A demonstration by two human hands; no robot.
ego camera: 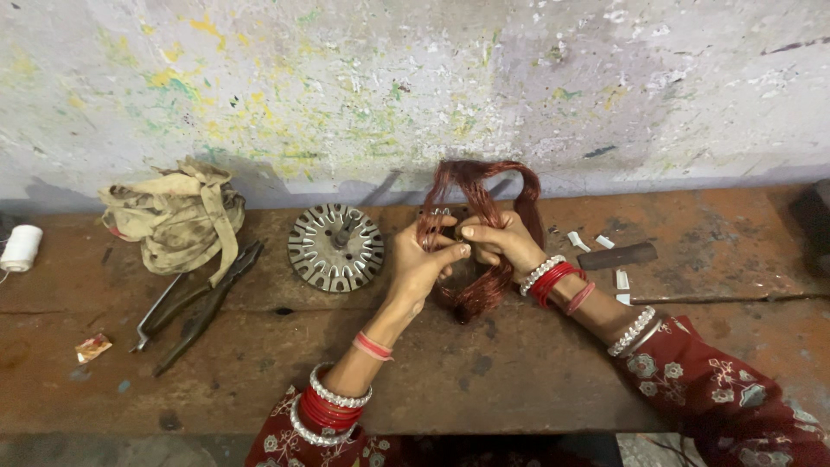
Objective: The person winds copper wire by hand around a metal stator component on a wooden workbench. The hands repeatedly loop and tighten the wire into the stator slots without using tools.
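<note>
Hands, left hand (421,259) and right hand (501,242), pinch a looped, glossy copper wire coil (480,195) above the rusty counter (484,372), beside a slotted metal disc (335,247).

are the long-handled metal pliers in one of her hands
No, the long-handled metal pliers lie on the wooden bench, while the left hand and right hand grip coppery wire coils.

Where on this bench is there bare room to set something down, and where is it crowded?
Bare wood lies along the near edge of the bench between the forearms, and between the pliers and left hand. Crowded: around the copper wire coil, the round metal stator, the cloth bag and the small white pieces.
</note>
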